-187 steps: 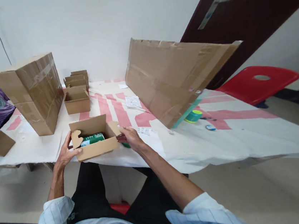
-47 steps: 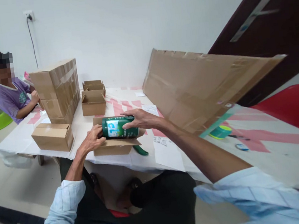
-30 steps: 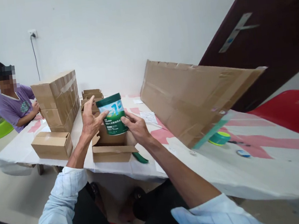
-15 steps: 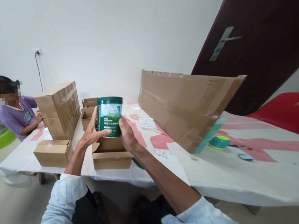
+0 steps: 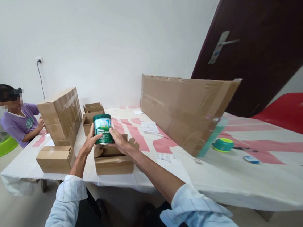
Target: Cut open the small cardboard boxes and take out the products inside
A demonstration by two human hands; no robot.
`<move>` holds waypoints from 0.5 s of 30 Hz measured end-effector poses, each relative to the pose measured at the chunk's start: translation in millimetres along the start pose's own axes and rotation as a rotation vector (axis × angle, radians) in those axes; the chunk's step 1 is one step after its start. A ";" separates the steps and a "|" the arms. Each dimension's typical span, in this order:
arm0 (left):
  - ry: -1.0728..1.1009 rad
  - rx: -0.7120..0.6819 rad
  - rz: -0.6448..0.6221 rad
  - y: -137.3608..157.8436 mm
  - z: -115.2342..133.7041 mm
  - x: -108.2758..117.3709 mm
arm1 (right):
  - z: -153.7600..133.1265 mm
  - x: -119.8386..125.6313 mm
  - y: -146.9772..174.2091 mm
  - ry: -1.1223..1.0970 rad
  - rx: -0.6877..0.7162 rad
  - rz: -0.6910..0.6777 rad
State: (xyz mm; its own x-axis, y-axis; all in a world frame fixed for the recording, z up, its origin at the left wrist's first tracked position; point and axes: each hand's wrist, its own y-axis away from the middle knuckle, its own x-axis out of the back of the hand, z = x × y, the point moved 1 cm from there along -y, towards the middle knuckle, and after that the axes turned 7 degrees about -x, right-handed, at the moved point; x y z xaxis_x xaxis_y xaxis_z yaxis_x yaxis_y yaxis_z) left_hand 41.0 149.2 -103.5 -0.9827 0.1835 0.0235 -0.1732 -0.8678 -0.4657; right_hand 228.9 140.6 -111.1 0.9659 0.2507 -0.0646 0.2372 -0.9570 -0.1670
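A green canister [image 5: 103, 128] with a printed label stands upright between my two hands, above the rear left part of an open cardboard box [image 5: 114, 165]. My left hand [image 5: 90, 141] is closed around its left side, with the thumb across the front. On the other side my right hand [image 5: 119, 140] grips it, fingers partly hidden behind. The box sits at the near table edge with its flaps up; its inside is mostly hidden by my hands and the canister.
A closed carton [image 5: 55, 159] lies to the left, before a taped carton stack [image 5: 61, 114] with a person [image 5: 21, 121] behind it. More open boxes [image 5: 88, 120] stand at the back. Rightward are a large cardboard sheet [image 5: 186, 106], a tape roll [image 5: 223, 144] and a red chair [image 5: 296, 115].
Both hands have brought the canister down and slightly left, farther from me, over the open box. The box's right flap now shows. The view has shifted slightly.
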 end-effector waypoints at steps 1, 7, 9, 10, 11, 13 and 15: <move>0.002 0.001 0.011 0.2 -1.3 0.2 | -0.1 0.1 -0.1 -0.013 -0.021 -0.012; -0.010 0.008 0.035 -2.8 -0.8 -0.3 | -1.7 -0.6 -2.0 -0.073 -0.122 -0.041; -0.001 0.021 0.034 -4.4 -0.3 -0.3 | -1.4 -1.3 -3.5 -0.072 -0.128 -0.037; 0.004 0.025 0.036 -5.4 0.5 -0.2 | -1.6 -1.8 -4.4 -0.071 -0.127 -0.035; 0.009 0.023 0.035 -6.8 1.8 0.0 | -2.5 -2.2 -5.5 -0.070 -0.123 -0.030; 0.015 -0.011 0.021 -10.8 7.0 0.6 | -7.2 -2.9 -8.0 -0.065 -0.081 -0.013; 0.001 -0.079 -0.020 -16.4 16.2 1.2 | -16.8 -3.1 -10.4 -0.048 0.040 0.013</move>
State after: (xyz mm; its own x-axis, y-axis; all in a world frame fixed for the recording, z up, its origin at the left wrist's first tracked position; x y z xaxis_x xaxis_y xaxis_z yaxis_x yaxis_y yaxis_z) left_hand 41.6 156.2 -81.5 -0.9790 0.2011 0.0323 -0.1870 -0.8248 -0.5337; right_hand 225.2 147.3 -92.7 0.9626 0.2456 -0.1144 0.2191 -0.9540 -0.2047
